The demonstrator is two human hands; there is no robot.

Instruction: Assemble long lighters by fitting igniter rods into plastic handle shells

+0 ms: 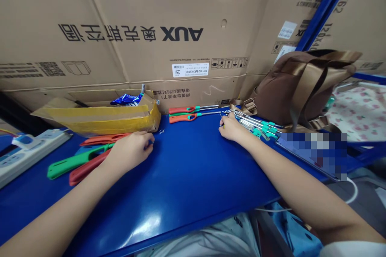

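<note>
My left hand [134,147] is over the left part of the blue table, its fingers curled in; whatever they may hold is hidden. Beneath and beside it lie a green lighter handle [72,163], a red handle [87,168] and an orange-red one [101,139]. A few tiny white pieces [162,131] are just past its fingertips. My right hand [230,126] is pinched closed at the near ends of a bundle of metal lighter rods [249,120] with teal parts. What is between its fingers is too small to name. Several assembled-looking long lighters [183,118] lie between the hands, towards the back.
A yellow-taped cardboard box [105,122] with a blue wrapper stands at the back left, near a white power strip [27,156]. A brown backpack [277,84] and a phone-like device [313,154] with a cable are at the right. Large cartons [135,60] wall the back.
</note>
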